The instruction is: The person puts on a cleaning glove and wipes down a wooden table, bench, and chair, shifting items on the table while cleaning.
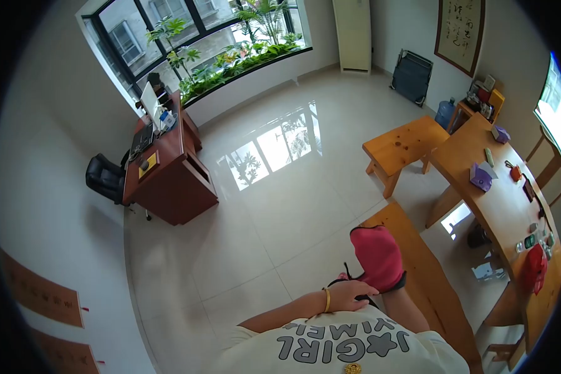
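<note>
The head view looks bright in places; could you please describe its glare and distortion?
Head view: the window reflects as glare on the glossy floor, and the far-right panel looks washed out; same view: straight edges bow, corners go black, the pink cover shows no glare.

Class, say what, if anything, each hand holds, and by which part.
The left hand seems to hold the pink item by its dark lower edge; the right hand is hidden by it, so its grip cannot be told.

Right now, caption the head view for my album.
Left hand at the edge of a pinkish-red mitt-like cover on the right arm, near a wooden bench.
</note>
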The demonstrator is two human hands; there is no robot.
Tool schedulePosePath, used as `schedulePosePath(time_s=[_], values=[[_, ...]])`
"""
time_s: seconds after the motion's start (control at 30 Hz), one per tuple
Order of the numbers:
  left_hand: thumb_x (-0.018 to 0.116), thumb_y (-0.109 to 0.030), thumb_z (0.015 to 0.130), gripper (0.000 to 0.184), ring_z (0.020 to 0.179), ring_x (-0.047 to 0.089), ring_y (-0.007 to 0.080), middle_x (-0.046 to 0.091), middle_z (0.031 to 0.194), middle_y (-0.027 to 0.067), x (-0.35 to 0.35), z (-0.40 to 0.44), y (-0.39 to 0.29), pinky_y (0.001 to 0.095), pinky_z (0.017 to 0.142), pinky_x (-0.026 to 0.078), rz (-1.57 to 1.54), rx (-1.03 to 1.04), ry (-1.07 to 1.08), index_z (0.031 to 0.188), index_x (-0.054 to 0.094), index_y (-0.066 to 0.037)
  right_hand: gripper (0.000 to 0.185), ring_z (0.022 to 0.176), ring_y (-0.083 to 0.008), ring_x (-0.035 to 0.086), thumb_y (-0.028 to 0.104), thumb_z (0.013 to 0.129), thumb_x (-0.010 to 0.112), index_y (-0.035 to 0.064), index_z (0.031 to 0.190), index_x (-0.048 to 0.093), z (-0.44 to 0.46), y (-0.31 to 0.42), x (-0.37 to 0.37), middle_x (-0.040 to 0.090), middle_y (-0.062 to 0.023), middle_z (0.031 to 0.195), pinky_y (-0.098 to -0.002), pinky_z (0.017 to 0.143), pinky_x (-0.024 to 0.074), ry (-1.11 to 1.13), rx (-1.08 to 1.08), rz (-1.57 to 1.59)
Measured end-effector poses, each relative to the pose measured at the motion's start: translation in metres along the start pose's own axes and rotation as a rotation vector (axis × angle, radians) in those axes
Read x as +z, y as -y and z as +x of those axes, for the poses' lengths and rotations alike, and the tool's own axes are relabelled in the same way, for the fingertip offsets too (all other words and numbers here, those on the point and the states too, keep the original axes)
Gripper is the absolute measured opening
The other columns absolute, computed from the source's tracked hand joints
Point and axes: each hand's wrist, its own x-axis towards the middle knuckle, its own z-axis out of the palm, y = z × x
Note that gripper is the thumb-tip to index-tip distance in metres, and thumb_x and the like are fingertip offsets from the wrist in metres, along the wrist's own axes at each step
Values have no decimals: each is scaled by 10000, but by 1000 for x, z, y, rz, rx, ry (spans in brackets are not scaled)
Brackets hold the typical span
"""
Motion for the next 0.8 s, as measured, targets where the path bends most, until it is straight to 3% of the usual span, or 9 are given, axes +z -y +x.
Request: schedulePosePath(time_s=[0.1, 0.27, 0.4, 0.43, 0.47, 0.57, 0.7, 0.77, 0.8], values=[[628, -181, 858, 427, 1042, 589, 321, 630, 1079, 143, -48, 9, 27, 393, 928, 465, -116, -230, 70, 1262, 541, -75, 194, 889, -289, 606, 111, 754, 595, 85, 946, 603, 15, -29, -3, 614, -113, 879, -358, 782, 483, -51, 313, 412], [549, -318, 902, 411, 1009, 625, 332, 649, 1111, 166, -112, 22, 140, 417, 890, 486, 298, -465, 127, 1253, 553, -104, 142, 890, -269, 610, 91, 769, 577, 90, 909, 602, 84, -68, 19, 614, -103, 864, -361, 800, 483, -161, 497, 848], [503, -322, 893, 460, 970, 643, 338, 658, 1104, 200, -161, -40, 354, 401, 870, 494, 117, -1006, -99, 1279, 531, -74, 108, 890, -253, 613, 74, 780, 563, 94, 879, 601, 191, -81, 33, 613, -95, 853, -364, 815, 484, -237, 366, 851], [502, -305, 875, 477, 923, 656, 329, 653, 1108, 209, -179, -57, 361, 414, 828, 502, 29, -1300, -77, 1289, 527, -70, 101, 890, -249, 614, 70, 783, 559, 95, 872, 601, 213, -84, 32, 613, -93, 850, -364, 819, 484, -258, 321, 821], [493, -302, 866, 474, 858, 659, 322, 654, 1086, 208, -175, -115, 437, 419, 770, 511, 84, -1443, 75, 1281, 541, -77, 95, 890, -245, 615, 66, 786, 556, 96, 864, 600, 234, -89, 30, 612, -92, 847, -365, 822, 484, -263, 260, 748], [482, -303, 877, 470, 853, 658, 322, 653, 1088, 201, -214, -166, 457, 422, 747, 507, -18, -1701, 156, 1292, 526, -86, 85, 891, -233, 617, 54, 795, 545, 99, 842, 600, 293, -111, 24, 612, -86, 838, -367, 833, 485, -255, 115, 355], [468, -304, 892, 464, 847, 656, 321, 652, 1092, 192, -252, -142, 466, 425, 717, 500, -136, -1715, 131, 1306, 506, -98, 74, 883, -270, 607, 19, 794, 560, 73, 805, 609, 365, -159, 4, 585, -91, 891, -373, 727, 508, 181, 171, -753], [461, -305, 899, 461, 844, 655, 321, 652, 1093, 188, -271, -120, 484, 427, 702, 497, -133, -1672, 168, 1314, 496, -104, 74, 881, -280, 605, 10, 794, 564, 67, 796, 612, 376, -171, -6, 578, -92, 905, -374, 701, 514, 321, 228, -1010], [458, -305, 903, 460, 842, 655, 320, 652, 1094, 186, -282, -108, 494, 428, 695, 496, -129, -1643, 188, 1317, 491, -107, 53, 845, -291, 613, 30, 771, 582, 62, 780, 623, 376, -168, -11, 591, -101, 915, -385, 655, 518, 178, 348, -815]])
